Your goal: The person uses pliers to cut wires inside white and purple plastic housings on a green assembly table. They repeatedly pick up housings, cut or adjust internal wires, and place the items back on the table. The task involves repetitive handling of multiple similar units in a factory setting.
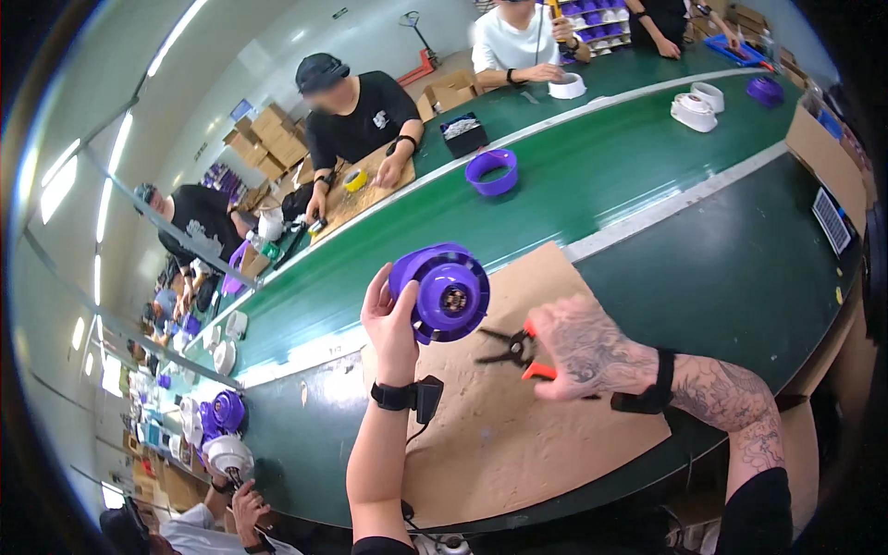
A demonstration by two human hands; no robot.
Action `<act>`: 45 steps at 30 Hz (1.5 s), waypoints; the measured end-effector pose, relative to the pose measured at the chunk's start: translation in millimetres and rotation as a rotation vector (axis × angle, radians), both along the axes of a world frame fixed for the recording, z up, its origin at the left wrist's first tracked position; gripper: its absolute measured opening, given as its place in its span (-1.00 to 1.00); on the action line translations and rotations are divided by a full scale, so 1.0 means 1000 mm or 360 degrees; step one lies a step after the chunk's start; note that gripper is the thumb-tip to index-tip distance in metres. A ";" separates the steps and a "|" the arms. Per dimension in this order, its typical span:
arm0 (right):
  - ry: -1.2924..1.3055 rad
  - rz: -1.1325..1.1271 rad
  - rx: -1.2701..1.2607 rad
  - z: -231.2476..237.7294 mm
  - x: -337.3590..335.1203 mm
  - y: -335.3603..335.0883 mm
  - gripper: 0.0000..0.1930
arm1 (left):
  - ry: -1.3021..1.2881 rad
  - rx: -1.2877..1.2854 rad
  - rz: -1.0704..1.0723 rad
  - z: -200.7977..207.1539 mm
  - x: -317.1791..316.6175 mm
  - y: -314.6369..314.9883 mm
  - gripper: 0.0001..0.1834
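My left hand point(388, 314) grips the rim of a round purple plastic housing point(458, 264) and holds it up over the bench. A dark round hole with coppery metal bits shows at the middle of the housing. Just to its right, my right hand point(592, 347) is closed around a pair of pliers point(516, 346) with orange handles. The dark jaws of the pliers are spread and point left, below the housing and apart from it. A brown cardboard sheet point(518, 453) lies beneath both hands.
A green conveyor belt point(573, 176) runs beyond the bench, carrying a purple ring point(491, 173) and white parts point(694, 111). Purple housings point(222, 413) stand at the left. At the right is an open cardboard box point(828, 153). Several people work across the belt; another is at lower left.
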State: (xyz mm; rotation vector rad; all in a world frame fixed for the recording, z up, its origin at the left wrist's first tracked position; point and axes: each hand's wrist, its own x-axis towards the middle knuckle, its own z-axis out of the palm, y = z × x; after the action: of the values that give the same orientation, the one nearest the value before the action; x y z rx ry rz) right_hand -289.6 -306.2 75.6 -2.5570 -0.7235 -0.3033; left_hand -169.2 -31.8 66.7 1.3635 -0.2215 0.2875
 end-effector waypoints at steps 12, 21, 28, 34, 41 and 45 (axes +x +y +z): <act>-0.0370 -0.0309 -0.0292 -0.012 0.011 -0.012 -0.45 | 0.0039 0.0398 -0.0024 -0.002 -0.033 -0.039 -0.35; -0.0324 -0.0387 -0.0428 -0.013 0.009 -0.010 -0.43 | 0.0015 0.0623 0.0097 0.006 -0.039 -0.043 -0.36; -0.0359 -0.0447 -0.0343 -0.027 0.012 -0.016 -0.48 | -0.0230 0.1072 0.0212 0.013 -0.029 -0.061 -0.37; 0.0723 -0.0288 0.0195 -0.028 0.027 -0.030 -0.63 | -0.0537 0.1354 0.0316 0.017 -0.030 -0.077 -0.37; 0.0422 -0.0245 0.0550 -0.038 0.035 -0.039 -0.54 | -0.0670 0.0786 0.0445 0.029 -0.010 -0.047 -0.41; 0.0033 -0.0371 0.0221 -0.021 0.020 -0.036 -0.50 | -0.0284 0.0730 0.0185 0.027 -0.023 -0.041 -0.41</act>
State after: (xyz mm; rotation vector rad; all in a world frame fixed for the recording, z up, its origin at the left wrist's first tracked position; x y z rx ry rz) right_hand -270.1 -341.7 54.7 -2.5084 -0.3817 -0.3872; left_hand -191.9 -72.4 93.5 1.8095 -0.3739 0.4770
